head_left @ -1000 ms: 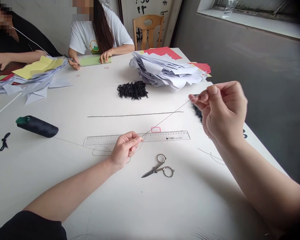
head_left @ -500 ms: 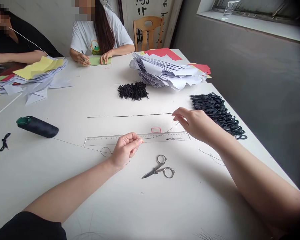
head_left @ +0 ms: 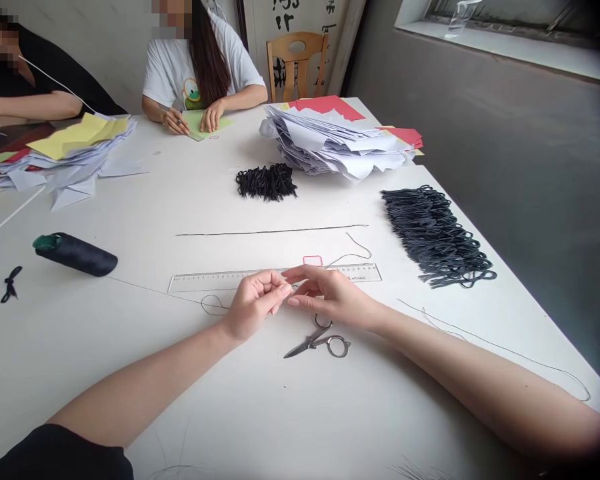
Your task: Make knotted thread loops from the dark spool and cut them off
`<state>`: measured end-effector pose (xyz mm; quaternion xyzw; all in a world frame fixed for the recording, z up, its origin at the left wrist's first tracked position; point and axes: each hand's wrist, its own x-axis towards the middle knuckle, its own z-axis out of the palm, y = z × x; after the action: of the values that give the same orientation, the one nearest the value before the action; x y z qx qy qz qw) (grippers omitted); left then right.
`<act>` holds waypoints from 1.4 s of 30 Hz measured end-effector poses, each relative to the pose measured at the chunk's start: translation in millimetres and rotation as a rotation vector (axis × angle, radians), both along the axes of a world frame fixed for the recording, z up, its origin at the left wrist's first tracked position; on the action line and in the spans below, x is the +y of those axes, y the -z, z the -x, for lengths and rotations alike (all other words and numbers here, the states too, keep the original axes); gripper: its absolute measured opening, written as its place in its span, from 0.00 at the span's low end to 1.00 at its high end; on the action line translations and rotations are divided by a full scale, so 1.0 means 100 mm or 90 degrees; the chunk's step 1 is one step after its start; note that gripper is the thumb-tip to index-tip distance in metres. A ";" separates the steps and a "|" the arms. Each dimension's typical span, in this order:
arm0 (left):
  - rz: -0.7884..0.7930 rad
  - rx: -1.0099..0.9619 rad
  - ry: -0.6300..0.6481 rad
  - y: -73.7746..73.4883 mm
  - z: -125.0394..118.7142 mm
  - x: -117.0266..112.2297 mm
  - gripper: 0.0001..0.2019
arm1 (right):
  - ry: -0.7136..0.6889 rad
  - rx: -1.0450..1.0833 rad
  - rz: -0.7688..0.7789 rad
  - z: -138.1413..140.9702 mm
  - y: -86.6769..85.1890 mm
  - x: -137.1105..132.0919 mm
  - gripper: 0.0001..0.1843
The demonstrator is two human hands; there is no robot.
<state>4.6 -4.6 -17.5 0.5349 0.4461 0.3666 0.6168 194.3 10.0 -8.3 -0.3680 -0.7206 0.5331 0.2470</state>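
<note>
My left hand point(head_left: 257, 300) pinches a thin black thread point(head_left: 347, 256) between thumb and forefinger, above the ruler's lower edge. Close beside it, fingers apart, my right hand point(head_left: 325, 292) reaches toward the pinched spot; nothing shows in its grasp. The thread's free end curls on the table beyond the right hand. On the left, the thread runs back to a black thread spool point(head_left: 80, 255) lying on its side. A clear ruler point(head_left: 210, 280) lies partly under both hands. Small metal scissors point(head_left: 314, 343) rest spread below the right hand, which partly covers one loop.
A straight black cord point(head_left: 270, 232) lies behind the ruler. Bundles of looped black cords point(head_left: 435, 233) and shorter black pieces point(head_left: 266, 181) sit farther back, near a stack of paper point(head_left: 330, 143). A small black knot point(head_left: 12, 285) lies left. Two people sit across the table.
My right hand has come left and down from the cord's right end to beside my left hand, letting go of the thread end. My left hand stays nearly in place.
</note>
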 end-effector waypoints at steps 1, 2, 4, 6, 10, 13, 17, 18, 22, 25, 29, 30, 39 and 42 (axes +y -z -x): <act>0.002 0.003 -0.002 0.00 0.00 0.00 0.12 | 0.014 0.010 0.011 0.01 0.03 0.00 0.15; 0.008 0.005 -0.005 0.00 0.00 0.00 0.12 | 0.033 0.015 0.013 0.02 0.05 0.00 0.13; 0.021 0.008 -0.013 0.01 0.00 0.01 0.12 | 0.070 0.013 0.005 0.01 0.08 0.00 0.13; 0.034 0.009 -0.019 0.01 0.00 0.01 0.12 | 0.084 0.006 -0.003 0.00 0.08 0.01 0.13; 0.060 -0.012 -0.015 0.01 -0.01 0.01 0.11 | 0.083 0.005 -0.046 -0.01 0.05 0.00 0.10; 0.123 -0.057 -0.025 0.01 -0.03 0.02 0.11 | 0.087 0.028 -0.103 -0.03 0.04 0.00 0.10; 0.219 -0.115 -0.088 0.01 -0.02 0.05 0.11 | 0.151 0.067 -0.121 -0.09 0.03 0.05 0.12; 0.229 -0.124 -0.102 0.02 -0.02 0.06 0.12 | 0.178 0.087 -0.111 -0.10 0.03 0.08 0.12; 0.246 -0.155 -0.121 0.01 0.00 0.07 0.11 | 0.297 0.195 -0.078 -0.17 0.04 0.18 0.13; 0.264 -0.174 -0.123 0.01 0.00 0.07 0.11 | 0.384 0.253 -0.073 -0.21 0.04 0.25 0.13; 0.306 -0.201 -0.127 -0.01 0.01 0.10 0.11 | 0.434 0.291 -0.055 -0.26 -0.03 0.30 0.15; 0.313 -0.207 -0.128 -0.01 0.01 0.10 0.11 | 0.442 0.293 -0.068 -0.27 -0.06 0.30 0.15; 0.220 -0.180 -0.119 -0.02 0.00 0.07 0.12 | 0.189 -0.450 -0.281 -0.49 -0.28 0.27 0.07; 0.213 -0.161 -0.090 -0.02 -0.01 0.05 0.12 | 0.197 -0.438 -0.332 -0.41 -0.28 0.20 0.14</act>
<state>5.4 0.4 -15.1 0.3418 0.4565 0.3940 0.7208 235.2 29.5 19.6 -0.5526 -0.8074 0.1377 0.1540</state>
